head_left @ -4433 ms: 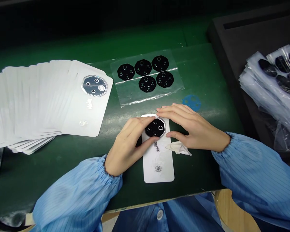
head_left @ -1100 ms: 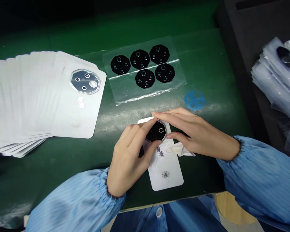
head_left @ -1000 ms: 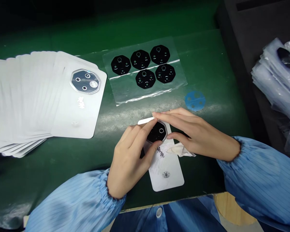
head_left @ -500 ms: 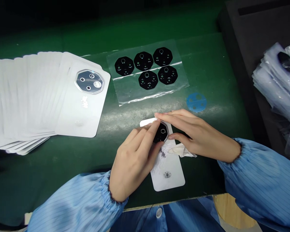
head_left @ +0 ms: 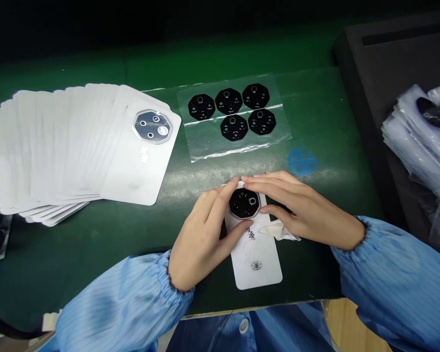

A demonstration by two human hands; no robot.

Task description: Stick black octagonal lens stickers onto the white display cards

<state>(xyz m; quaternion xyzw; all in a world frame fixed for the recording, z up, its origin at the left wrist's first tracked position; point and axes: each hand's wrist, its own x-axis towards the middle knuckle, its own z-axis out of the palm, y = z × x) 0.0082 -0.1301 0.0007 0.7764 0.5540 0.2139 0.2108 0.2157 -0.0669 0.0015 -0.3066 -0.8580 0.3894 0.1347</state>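
The black octagonal lens piece (head_left: 244, 203) is seated near the far end of a white back cover (head_left: 258, 259), which lies flat on the green mat (head_left: 95, 239) close to the near edge. It is bracketed by the left hand (head_left: 205, 230), index finger and thumb closed lightly on its left edge, and by the right hand (head_left: 300, 208), fingers laid along its far edge and thumb set against its right side. A crumpled white wipe (head_left: 278, 230) is tucked under the right palm. For a clean seat, pressure is best spread evenly round the rim, the glossy face left untouched and the cover kept from sliding. 5 more pieces lie on a clear sheet (head_left: 220, 144) beyond.
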